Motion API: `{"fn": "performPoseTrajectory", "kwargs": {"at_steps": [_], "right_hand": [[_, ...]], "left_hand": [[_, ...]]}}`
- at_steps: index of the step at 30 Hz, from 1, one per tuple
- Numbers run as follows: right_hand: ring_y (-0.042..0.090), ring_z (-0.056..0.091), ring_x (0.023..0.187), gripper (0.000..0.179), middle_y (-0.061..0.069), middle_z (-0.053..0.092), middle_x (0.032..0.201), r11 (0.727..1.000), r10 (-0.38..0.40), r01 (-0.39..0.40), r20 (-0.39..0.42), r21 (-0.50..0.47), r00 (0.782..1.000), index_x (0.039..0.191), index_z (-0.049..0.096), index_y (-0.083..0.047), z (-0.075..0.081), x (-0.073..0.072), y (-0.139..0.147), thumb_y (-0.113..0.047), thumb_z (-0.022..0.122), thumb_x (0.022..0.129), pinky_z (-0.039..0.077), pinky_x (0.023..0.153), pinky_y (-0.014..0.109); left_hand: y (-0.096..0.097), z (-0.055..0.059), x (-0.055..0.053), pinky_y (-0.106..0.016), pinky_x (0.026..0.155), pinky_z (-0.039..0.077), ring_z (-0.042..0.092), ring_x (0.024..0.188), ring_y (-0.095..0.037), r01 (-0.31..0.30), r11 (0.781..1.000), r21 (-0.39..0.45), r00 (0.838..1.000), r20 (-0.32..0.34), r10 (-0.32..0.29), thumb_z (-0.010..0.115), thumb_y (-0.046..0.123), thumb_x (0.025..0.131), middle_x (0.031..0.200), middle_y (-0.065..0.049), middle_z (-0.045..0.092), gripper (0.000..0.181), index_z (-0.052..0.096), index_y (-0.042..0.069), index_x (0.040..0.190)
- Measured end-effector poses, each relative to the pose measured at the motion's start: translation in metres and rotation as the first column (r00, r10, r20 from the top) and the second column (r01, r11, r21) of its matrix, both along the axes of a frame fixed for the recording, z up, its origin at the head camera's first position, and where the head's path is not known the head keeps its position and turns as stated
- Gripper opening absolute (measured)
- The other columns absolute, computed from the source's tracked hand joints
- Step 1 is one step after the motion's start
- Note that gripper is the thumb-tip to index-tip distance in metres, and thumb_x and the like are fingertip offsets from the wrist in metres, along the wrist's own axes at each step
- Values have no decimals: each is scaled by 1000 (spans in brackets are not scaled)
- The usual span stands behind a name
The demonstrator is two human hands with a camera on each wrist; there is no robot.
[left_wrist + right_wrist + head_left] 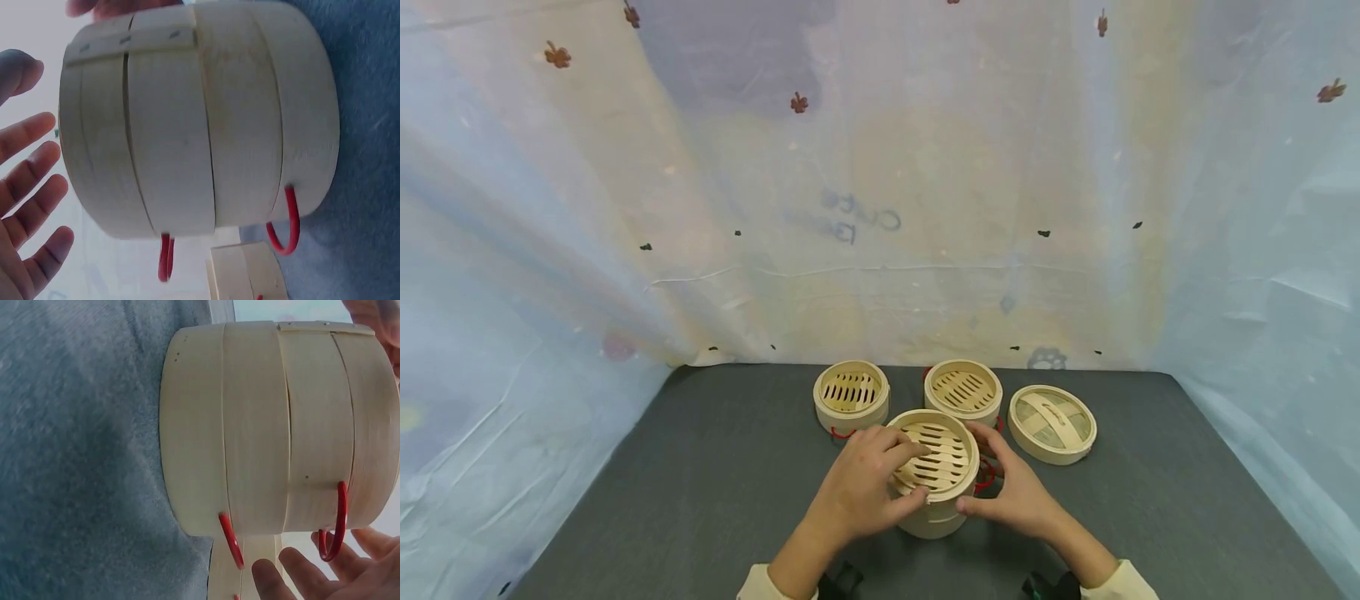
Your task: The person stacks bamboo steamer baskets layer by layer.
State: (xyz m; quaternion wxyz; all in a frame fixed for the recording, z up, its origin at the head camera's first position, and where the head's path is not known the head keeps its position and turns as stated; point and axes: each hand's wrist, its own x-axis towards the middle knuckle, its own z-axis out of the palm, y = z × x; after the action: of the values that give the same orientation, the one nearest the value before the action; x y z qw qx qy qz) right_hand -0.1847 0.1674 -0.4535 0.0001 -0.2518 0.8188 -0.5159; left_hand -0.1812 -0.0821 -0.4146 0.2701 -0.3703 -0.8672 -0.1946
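Lining upper steamer (pixel 169 131): slats (pixel 942 457)

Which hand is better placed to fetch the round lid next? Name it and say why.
Right, probably: the right hand is right of the basket stack, nearer the lid. The left hand is at the stack's left side and would have to reach across.

Stretches out flat and dark grey as a tabletop (pixel 737 475), felt-like in texture, and bears an upright stack of two pale steamer baskets (pixel 943 468) at the dial's hub. Carries around that hub a lone slatted basket (pixel 852 398) toward eleven o'clock, a partly hidden slatted basket (pixel 962 392) between twelve and one, and a round lid (pixel 1052 423), crossband up, toward two.
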Motion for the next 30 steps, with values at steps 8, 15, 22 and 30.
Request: {"fn": "performPoseTrajectory", "kwargs": {"at_steps": [8, 15, 22, 30], "right_hand": [[41, 49, 125, 97, 16, 45, 143, 999, -35, 35, 5, 12, 999, 151, 25, -9, 1, 0, -3, -22, 82, 74, 47, 90, 55], [41, 50, 124, 96, 17, 48, 139, 999, -43, 42, 12, 8, 999, 151, 26, -10, 3, 1, -6, -23, 82, 74, 44, 92, 58], [40, 49, 125, 98, 15, 48, 140, 997, -77, 77, 21, 33, 997, 151, 26, -11, 3, 0, -8, -25, 83, 72, 44, 93, 57], [40, 52, 121, 100, 20, 46, 138, 999, -23, 25, 61, -30, 998, 152, 22, -8, 0, -2, -10, -19, 83, 73, 54, 81, 32]], "left_hand": [[-12, 4, -13, -32, 72, 48, 57, 82, -9, 2, 999, 44, 1000, 12, -3, 77, 33, 77, 95, 4, 64, 35, 72, 19, 107], [-24, 2, -21, -32, 76, 51, 60, 88, -11, -32, 997, 71, 999, 36, 29, 78, 34, 75, 99, 4, 64, 39, 71, 16, 109], [-34, 2, -28, -32, 76, 51, 60, 92, -11, -52, 993, 111, 998, 51, 46, 77, 33, 75, 104, 6, 63, 42, 69, 20, 113], [-50, -3, -38, -31, 73, 50, 58, 95, -12, -138, 984, 114, 986, 110, 126, 75, 34, 77, 109, 5, 62, 42, 66, 22, 117]]}}
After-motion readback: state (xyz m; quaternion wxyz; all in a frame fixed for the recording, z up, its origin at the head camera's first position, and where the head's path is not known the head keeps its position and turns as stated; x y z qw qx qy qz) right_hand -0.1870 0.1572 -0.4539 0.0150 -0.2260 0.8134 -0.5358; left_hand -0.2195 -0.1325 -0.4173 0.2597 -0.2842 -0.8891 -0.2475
